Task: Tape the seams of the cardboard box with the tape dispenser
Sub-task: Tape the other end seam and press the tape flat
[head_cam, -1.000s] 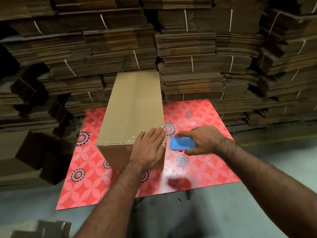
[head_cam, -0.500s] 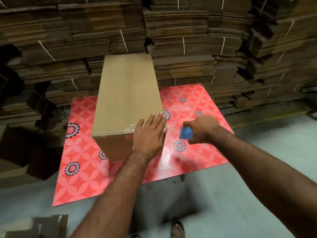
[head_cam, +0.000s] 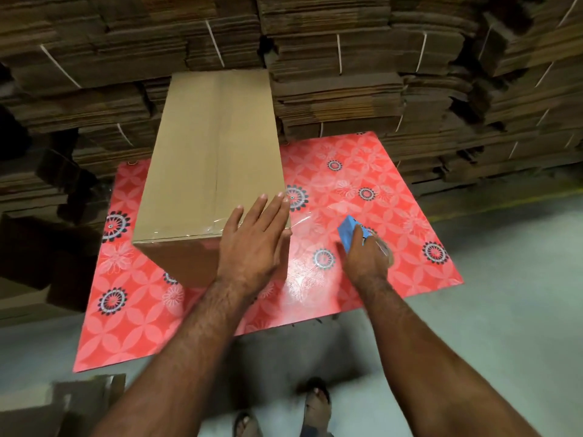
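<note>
1. Tall plain brown cardboard box (head_cam: 214, 159): upper centre-left of the frame, standing on the red floral-patterned table top (head_cam: 362, 184). Probably light and empty for its bulk, so likely to slide or tip under a sideways tape pull. Walls stiff at edges and corners, the flap area softer. Best held by flat pressure on the top near the corner, not squeezed.
2. Box looks: clean kraft surface, one centre seam running along the top face, and a strip of clear glossy tape (head_cam: 189, 230) across the near top edge, wrinkled in places. The centre seam's far run looks untaped, though I can't tell for sure.
3. Left hand (head_cam: 252, 244): centre of the frame, fingers straight and close together, palm pressed flat over the near right top corner of the box, bracing it and seemingly holding the tape end down.
4. Right hand (head_cam: 367, 257): centre-right, just beside the box, over the table top, fingers curled round the small blue tape dispenser (head_cam: 347, 230).
5. Dispenser: mostly hidden, only a blue edge shows. Small, rigid, probably light; a one-hand grip is fine. A clear film (head_cam: 299, 222) seems to stretch from it toward the box corner. Thin, sticky, prone to wrinkle; keep it taut.
</note>
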{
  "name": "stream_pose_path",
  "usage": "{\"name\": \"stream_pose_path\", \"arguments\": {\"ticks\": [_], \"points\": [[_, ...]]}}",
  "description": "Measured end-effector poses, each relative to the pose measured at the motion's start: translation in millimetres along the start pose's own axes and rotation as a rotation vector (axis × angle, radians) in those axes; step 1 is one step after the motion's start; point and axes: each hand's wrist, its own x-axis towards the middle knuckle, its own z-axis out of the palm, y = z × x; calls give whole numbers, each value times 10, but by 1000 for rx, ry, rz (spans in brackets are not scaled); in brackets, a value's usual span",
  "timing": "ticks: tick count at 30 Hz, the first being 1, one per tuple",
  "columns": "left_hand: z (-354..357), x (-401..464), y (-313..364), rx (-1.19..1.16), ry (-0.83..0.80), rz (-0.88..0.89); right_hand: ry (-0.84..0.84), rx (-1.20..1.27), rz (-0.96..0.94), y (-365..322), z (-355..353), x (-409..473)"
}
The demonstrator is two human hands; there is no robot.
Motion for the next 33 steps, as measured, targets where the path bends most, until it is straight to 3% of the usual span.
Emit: {"name": "stream_pose_path", "arguments": {"ticks": [6,9,13,16,19,21,23,27,33], "points": [[56,108,175,11,6,-30,-163,-209,21,95,213,10],[91,133,234,17,6,-53,-194,-165,-26,180,269,-19],[53,116,183,-1,-40,-21,-222,-45,65,132,-63,-14],[-26,61,133,-48,-22,-36,62,164,-18,-107,-581,-278],[-68,-61,55,-45,21,-63,453,612,-306,-547,-894,-722],[-50,-139,-11,-41,22,-44,493,662,-461,-885,-958,-967],[-32,-190,-64,-47,25,-30,429,597,-478,-1137,-930,-1078],[-26,-193,-153,-96,28,-1,108,583,-305,-1338,-805,-1056],[-87,-123,-321,-236,-73,73,-42,885,-37,-1379,-816,-891]]}}
